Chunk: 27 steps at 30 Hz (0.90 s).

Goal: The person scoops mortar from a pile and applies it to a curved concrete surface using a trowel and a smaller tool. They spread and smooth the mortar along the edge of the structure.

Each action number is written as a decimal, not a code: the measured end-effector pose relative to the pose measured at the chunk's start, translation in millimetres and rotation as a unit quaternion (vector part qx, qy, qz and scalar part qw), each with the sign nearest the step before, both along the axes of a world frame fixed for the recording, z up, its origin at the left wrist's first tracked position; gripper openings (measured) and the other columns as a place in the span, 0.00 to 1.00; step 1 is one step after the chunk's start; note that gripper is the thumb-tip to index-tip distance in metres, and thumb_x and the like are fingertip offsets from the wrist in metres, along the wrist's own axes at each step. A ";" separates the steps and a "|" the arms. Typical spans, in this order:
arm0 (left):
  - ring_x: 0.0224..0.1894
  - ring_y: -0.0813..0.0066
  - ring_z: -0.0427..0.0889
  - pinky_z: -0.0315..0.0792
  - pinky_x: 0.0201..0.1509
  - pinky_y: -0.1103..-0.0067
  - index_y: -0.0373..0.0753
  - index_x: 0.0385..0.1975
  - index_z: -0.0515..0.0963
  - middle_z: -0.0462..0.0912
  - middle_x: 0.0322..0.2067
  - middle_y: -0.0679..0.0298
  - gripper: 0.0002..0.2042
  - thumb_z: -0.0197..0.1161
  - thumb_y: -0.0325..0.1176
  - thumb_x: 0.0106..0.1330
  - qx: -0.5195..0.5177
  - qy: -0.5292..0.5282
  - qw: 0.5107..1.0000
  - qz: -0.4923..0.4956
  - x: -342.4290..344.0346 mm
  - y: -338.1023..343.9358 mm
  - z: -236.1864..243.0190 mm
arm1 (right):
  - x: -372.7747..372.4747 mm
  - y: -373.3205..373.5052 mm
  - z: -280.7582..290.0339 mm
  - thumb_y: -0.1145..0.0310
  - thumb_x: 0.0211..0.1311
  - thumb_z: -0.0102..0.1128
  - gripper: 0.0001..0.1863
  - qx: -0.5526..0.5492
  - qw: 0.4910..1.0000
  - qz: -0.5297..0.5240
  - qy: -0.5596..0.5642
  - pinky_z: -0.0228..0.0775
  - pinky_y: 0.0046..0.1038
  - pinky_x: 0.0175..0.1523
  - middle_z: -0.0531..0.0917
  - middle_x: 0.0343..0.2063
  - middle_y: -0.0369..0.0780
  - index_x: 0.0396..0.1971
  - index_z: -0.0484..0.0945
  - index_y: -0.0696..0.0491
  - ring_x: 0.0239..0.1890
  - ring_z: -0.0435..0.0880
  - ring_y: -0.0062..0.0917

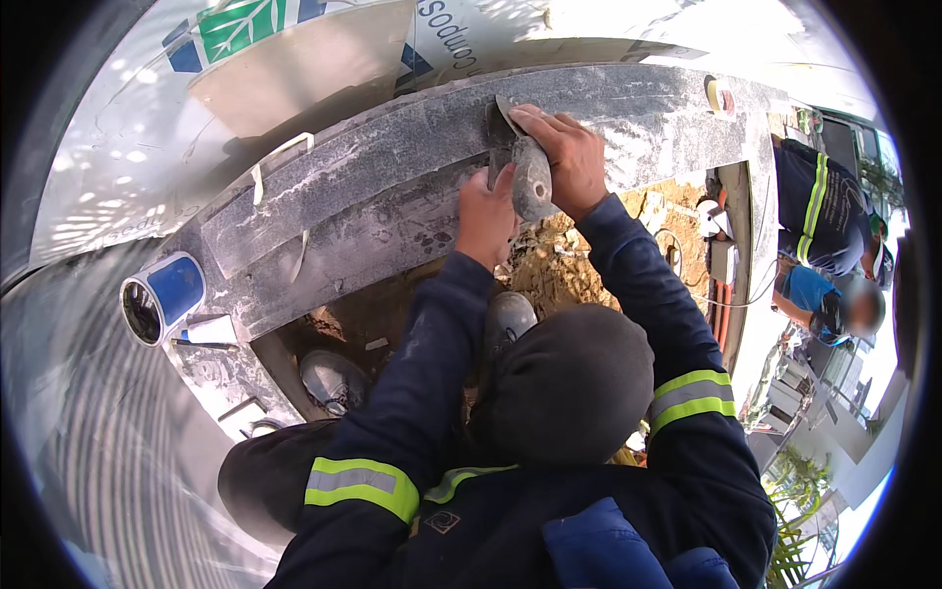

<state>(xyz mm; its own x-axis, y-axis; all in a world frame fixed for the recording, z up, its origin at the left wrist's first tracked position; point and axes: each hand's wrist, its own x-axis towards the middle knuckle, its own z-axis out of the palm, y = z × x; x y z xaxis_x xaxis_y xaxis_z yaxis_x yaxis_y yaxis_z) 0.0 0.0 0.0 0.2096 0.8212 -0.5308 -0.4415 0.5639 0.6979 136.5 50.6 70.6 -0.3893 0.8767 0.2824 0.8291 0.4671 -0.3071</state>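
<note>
My right hand point(569, 152) is closed around a putty knife point(533, 182) with a dusty grey handle that has a hole near its end. Its metal blade points away from me, over the long grey stone slab point(392, 172). Close beside it, my left hand point(486, 214) is closed with the thumb up, gripping a flat metal blade point(494, 165) that looks like a second putty knife. The two tools meet or overlap near the fingers; exactly where they touch I cannot tell. White dusty smears and dark spots mark the slab.
A blue and white can point(179, 293) lies at the slab's left end. A tape roll point(719, 96) rests at the far right. Below the slab is an opening with sandy soil point(554, 265) and my shoes point(332, 381). Thin white straps point(285, 157) cross the slab. Co-workers point(819, 206) are at right.
</note>
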 end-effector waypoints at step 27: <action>0.22 0.85 0.73 0.66 0.21 0.82 0.35 0.43 0.76 0.80 0.29 0.68 0.12 0.59 0.39 0.78 0.007 0.001 1.000 0.007 2.7 -3.9 4.3 | -3.7 -24.4 0.8 0.72 0.52 0.65 0.17 0.020 0.999 0.012 0.023 0.79 0.37 0.37 0.88 0.47 0.36 0.45 0.83 0.51 0.38 0.86 0.35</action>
<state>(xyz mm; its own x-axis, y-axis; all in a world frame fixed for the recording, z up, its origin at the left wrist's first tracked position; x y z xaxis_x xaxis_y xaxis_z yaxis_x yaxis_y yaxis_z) 2.7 -3.9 4.3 0.1974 0.8316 -0.5191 -0.4469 0.5476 0.7074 132.8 26.3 71.4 -0.3960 0.8548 0.3353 0.8028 0.4996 -0.3256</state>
